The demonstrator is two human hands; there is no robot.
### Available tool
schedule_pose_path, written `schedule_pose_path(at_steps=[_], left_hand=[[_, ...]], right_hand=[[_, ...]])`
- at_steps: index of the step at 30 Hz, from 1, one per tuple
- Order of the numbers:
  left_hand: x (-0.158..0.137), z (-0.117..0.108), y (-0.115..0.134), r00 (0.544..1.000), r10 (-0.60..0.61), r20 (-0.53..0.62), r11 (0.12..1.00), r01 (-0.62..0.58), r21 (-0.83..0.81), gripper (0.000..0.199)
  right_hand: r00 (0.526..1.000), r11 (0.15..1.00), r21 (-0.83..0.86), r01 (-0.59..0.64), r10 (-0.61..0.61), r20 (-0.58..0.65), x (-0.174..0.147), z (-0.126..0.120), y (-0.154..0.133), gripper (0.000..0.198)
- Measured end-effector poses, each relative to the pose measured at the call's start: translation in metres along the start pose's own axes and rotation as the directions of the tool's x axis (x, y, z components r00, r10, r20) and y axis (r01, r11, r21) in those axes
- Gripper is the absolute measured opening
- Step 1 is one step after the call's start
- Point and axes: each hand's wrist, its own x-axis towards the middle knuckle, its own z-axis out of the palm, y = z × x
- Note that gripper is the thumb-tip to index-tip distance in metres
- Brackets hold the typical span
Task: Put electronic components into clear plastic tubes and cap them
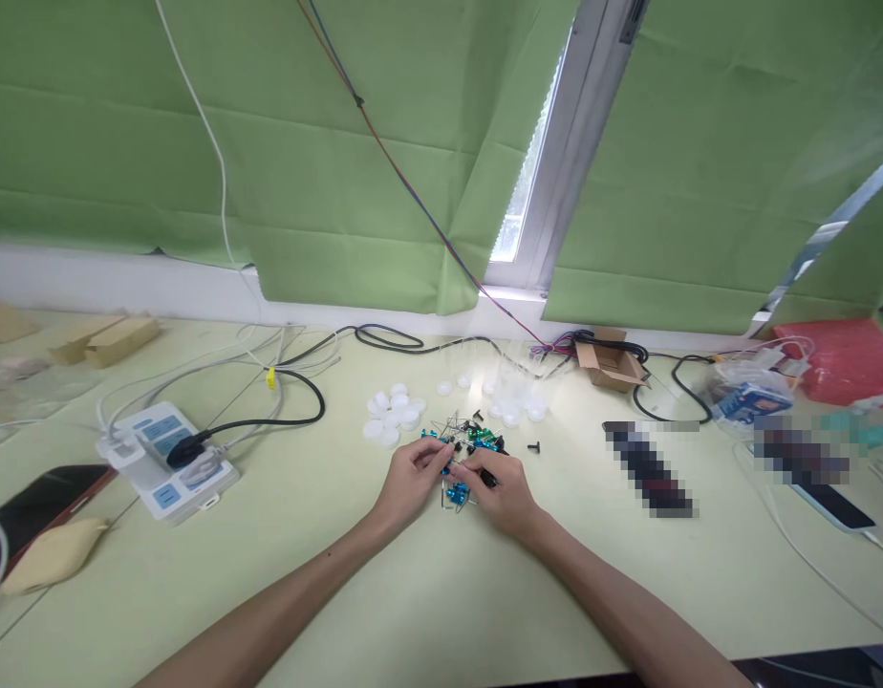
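My left hand (411, 476) and my right hand (509, 492) meet over a small pile of parts on the table, fingertips nearly touching. Each hand is closed in a pinch, and whatever is between the fingers is too small and hidden to name. A bit of black shows by the curled fingers of the right hand. Around the fingertips lie small blue metal parts (457, 493), some green ones (480, 434), black pieces and thin bent metal rods. One black T-shaped piece (534, 447) lies apart to the right.
White round caps (391, 418) lie behind the pile, with clear containers (517, 397) beside them. A power strip (169, 459) with cables sits left. An open cardboard box (612, 363) stands at the back. Phones lie at both sides, near a red bag (843, 361) on the right.
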Motion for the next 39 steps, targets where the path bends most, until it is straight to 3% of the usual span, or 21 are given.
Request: schedule_pose_path(at_steps=[12,16,20,26,39], left_hand=[[-0.001,0.001,0.005,0.997,-0.068,0.035,0.992,0.071,-0.104,0.032],[-0.001,0.001,0.007,0.998,-0.061,0.034,0.993,0.064,-0.098,0.032],[0.000,0.000,0.005,0.997,-0.049,0.062,0.993,0.056,-0.100,0.030],[0.002,-0.002,-0.004,0.998,-0.006,0.058,0.999,0.009,-0.050,0.030],[0.002,-0.005,-0.003,0.995,0.093,0.032,0.987,-0.096,0.132,0.034]], right_hand=[[0.996,0.997,0.045,-0.060,0.057,0.066,0.003,-0.003,-0.006,0.021],[0.988,0.974,0.174,-0.148,0.139,0.067,0.002,-0.001,-0.005,0.014],[0.976,0.933,0.293,-0.208,0.179,0.122,0.003,0.000,-0.006,0.021],[0.980,0.959,0.234,-0.161,0.127,0.152,0.005,-0.001,-0.007,0.025],[0.979,0.953,0.230,-0.197,0.181,0.091,0.007,-0.001,-0.012,0.009]])
